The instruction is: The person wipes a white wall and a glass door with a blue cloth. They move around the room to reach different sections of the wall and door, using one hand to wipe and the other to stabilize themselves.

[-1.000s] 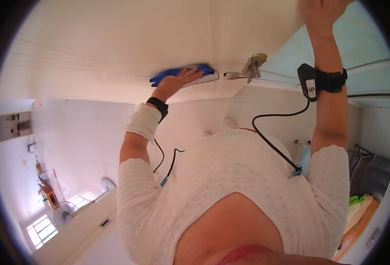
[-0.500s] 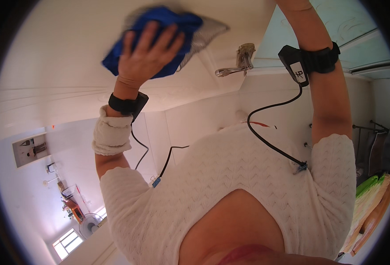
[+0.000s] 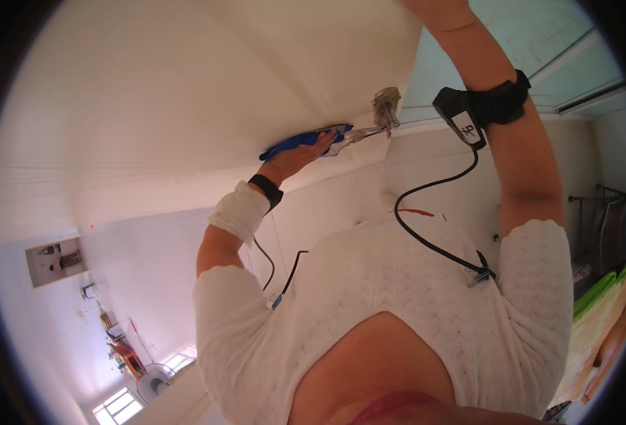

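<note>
A blue cloth with a silver-grey side (image 3: pixel 300 143) lies against the broad cream-white panel (image 3: pixel 185 78). My left hand (image 3: pixel 306 154) holds it there, fingers stretched along it, seen from the side. At the fingertips the cloth meets the metal lever handle (image 3: pixel 367 132), just beside its worn round base (image 3: pixel 386 99). My right hand (image 3: pixel 442 13) is at the top edge, near the panel's right side; its fingers are cut off by the frame. Both wrists wear black straps with cabled devices.
Pale green glass (image 3: pixel 483 64) with a white frame stands right of the panel. At the lower right are a wooden piece with green and cream cloth (image 3: pixel 600 326) and a dark chair (image 3: pixel 607 227). A fan (image 3: pixel 155 382), windows and a framed picture (image 3: pixel 55 261) appear at left.
My left hand has brought the cloth right and down across the panel to the lever handle. The cloth now shows nearly edge-on. My right arm has shifted slightly left.
</note>
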